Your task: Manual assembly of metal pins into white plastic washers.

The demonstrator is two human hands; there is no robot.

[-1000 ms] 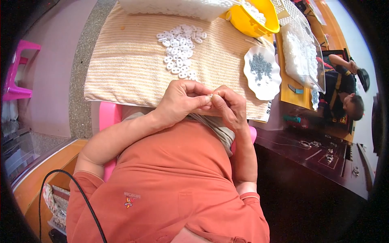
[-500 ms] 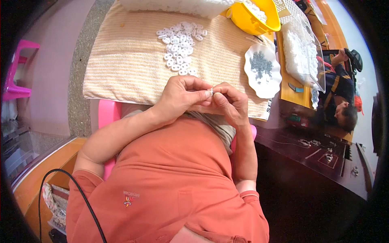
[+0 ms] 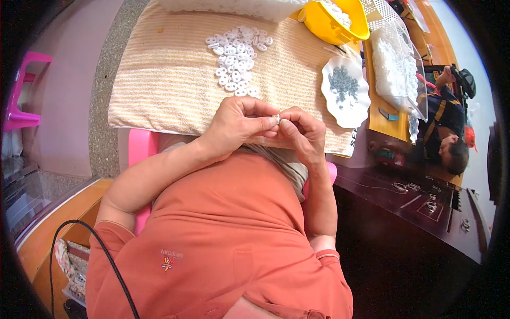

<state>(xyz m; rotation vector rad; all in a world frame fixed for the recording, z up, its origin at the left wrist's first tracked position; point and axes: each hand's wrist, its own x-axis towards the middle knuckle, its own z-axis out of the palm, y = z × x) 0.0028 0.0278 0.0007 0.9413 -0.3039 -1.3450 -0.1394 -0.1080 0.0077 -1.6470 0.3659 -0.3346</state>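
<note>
My left hand (image 3: 240, 125) and my right hand (image 3: 304, 132) meet at the near edge of the towel-covered table. Between their pinched thumbs and forefingers is a small white plastic piece (image 3: 277, 119), mostly covered by the fingertips. Just beyond my hands lies a loose pile of white oval pieces with two holes each (image 3: 232, 66). To the right, a white scallop-edged dish (image 3: 348, 116) carries a heap of small grey translucent parts (image 3: 342, 84).
A yellow bin (image 3: 319, 29) with white pieces stands at the back right, beside a clear box (image 3: 396, 69) of white parts. A white container (image 3: 234, 8) lines the far edge. Another person (image 3: 449, 122) is at the far right. A pink stool (image 3: 26, 95) stands left.
Both hands stay in nearly the same place, still pinching the small white piece. The view has shifted very slightly.
</note>
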